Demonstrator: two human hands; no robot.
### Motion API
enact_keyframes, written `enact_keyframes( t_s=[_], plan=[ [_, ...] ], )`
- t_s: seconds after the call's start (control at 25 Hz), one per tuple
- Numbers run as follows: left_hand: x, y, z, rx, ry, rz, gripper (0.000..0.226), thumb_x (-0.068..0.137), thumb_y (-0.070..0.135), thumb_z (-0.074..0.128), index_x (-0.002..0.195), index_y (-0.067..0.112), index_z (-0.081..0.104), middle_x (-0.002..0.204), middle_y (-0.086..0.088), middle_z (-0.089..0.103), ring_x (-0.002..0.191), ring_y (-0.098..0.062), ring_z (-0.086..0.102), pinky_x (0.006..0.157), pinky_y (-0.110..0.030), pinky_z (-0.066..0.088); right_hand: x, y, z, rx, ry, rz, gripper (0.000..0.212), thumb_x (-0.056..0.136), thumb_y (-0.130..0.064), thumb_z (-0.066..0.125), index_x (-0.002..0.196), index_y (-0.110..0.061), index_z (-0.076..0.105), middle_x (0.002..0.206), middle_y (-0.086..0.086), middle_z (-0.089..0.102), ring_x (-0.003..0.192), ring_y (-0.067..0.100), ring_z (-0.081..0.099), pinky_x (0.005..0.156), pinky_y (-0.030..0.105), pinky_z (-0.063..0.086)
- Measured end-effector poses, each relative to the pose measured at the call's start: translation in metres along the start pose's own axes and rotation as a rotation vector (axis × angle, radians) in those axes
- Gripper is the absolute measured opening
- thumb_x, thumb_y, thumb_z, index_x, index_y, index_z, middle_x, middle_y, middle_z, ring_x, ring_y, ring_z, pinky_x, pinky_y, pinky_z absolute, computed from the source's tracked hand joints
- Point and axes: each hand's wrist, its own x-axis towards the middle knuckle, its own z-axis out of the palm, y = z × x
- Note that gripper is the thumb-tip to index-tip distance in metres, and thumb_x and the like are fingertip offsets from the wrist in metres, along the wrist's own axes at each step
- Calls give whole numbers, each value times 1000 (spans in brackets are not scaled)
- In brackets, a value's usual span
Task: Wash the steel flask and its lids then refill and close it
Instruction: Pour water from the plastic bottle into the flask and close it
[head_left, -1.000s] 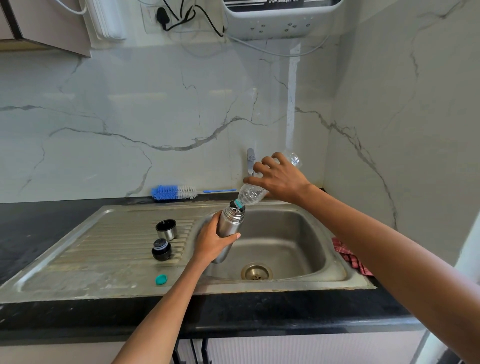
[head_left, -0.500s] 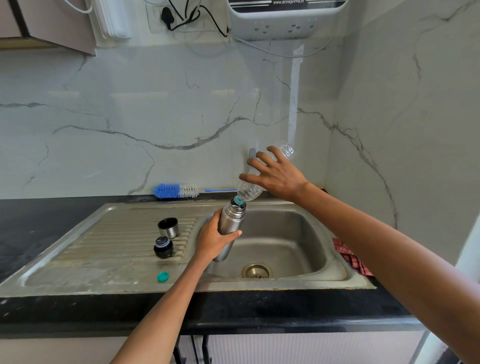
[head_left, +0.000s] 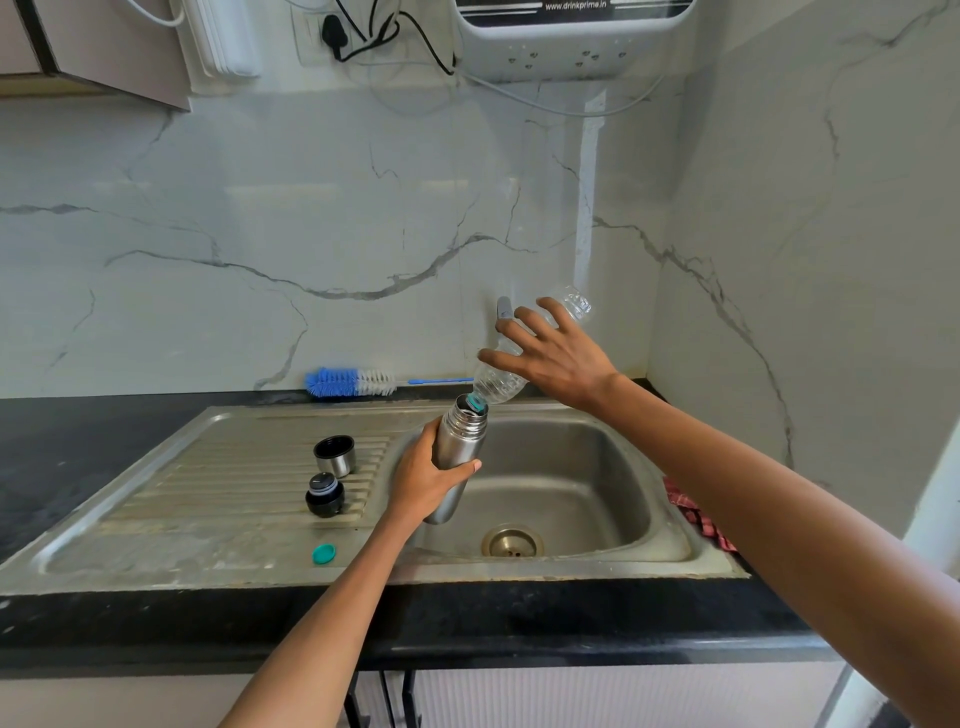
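Note:
My left hand (head_left: 423, 480) grips the steel flask (head_left: 460, 447) around its body and holds it tilted over the sink basin (head_left: 597, 467). My right hand (head_left: 550, 358) holds a clear plastic bottle (head_left: 496, 384) tipped neck-down, its teal-ringed mouth at the flask's open top. On the ribbed drainboard (head_left: 234, 483) stand the steel cup lid (head_left: 335, 455) and the black inner stopper (head_left: 324, 495). A small teal bottle cap (head_left: 323, 554) lies nearer the front edge.
A blue and white bottle brush (head_left: 353, 382) lies along the back wall. The tap (head_left: 504, 307) sits behind my right hand. A red checked cloth (head_left: 696, 514) lies right of the sink. A water purifier (head_left: 571, 36) and cables hang overhead. A black counter (head_left: 78, 431) surrounds the sink.
The plastic bottle has been tipped steeper, its base rising higher against the wall. The flask stays in my left hand at the same place.

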Motion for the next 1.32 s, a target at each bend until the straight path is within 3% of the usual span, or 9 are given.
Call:
enact_keyframes(
  t_s=[0.28,0.44,0.52,0.64,0.76,0.96,1.04,1.16,1.32],
  plan=[
    [0,3,1,0,4,-4,85,64,63,83,138,41,47,128,12,66,110,-11,66,94,-44,58,-4,-1,5,52,-38,56,81,78,-27,81,148,-35,42,139,13,51,123,35,51,108,55,35],
    [1,9,-1,-34,9,-11,74,69,53,88,132,39,52,119,17,68,103,-6,67,92,-42,59,-5,-3,14,178,-61,183,75,81,-49,76,146,-35,42,127,6,56,113,31,54,98,49,39],
    [2,13,-3,-49,19,-21,70,71,48,89,130,37,54,114,20,68,101,-2,67,92,-42,59,-8,-4,14,285,-121,241,74,85,-61,67,148,-35,38,131,4,56,114,30,54,98,46,39],
    [5,19,-9,-53,56,-31,65,71,49,89,126,39,55,114,20,68,101,-3,67,93,-42,57,-11,-12,12,639,-214,430,82,84,-68,64,150,-32,32,142,2,54,124,29,53,103,46,41],
    [8,30,-19,-58,94,-41,61,71,52,88,120,44,53,111,18,69,100,-6,68,92,-43,57,-9,-29,13,1116,-163,696,87,76,-64,78,141,-25,36,130,1,60,112,25,60,95,45,49],
    [19,60,-50,-79,178,-14,59,72,52,87,119,42,52,107,21,67,99,-6,67,88,-38,56,9,-49,-1,1843,85,946,59,83,-46,80,127,-19,51,112,-6,67,106,17,68,91,35,53],
    [23,76,-70,-108,223,0,57,75,49,87,120,39,54,107,23,66,99,-3,66,83,-32,55,21,-58,-9,1987,190,963,51,87,-44,77,127,-20,58,114,-5,70,107,14,68,93,35,53],
    [28,93,-110,-131,308,17,54,76,48,86,120,35,57,107,20,68,98,-3,67,80,-28,54,41,-82,-15,2050,246,925,54,84,-58,75,127,-28,64,119,-7,72,112,11,68,101,40,54],
    [21,90,-165,-64,388,15,53,76,54,84,118,36,58,107,17,68,97,-5,67,82,-33,56,71,-121,-28,2142,220,888,72,81,-61,76,138,-21,56,127,-5,69,115,9,67,99,34,54]
  ],
)
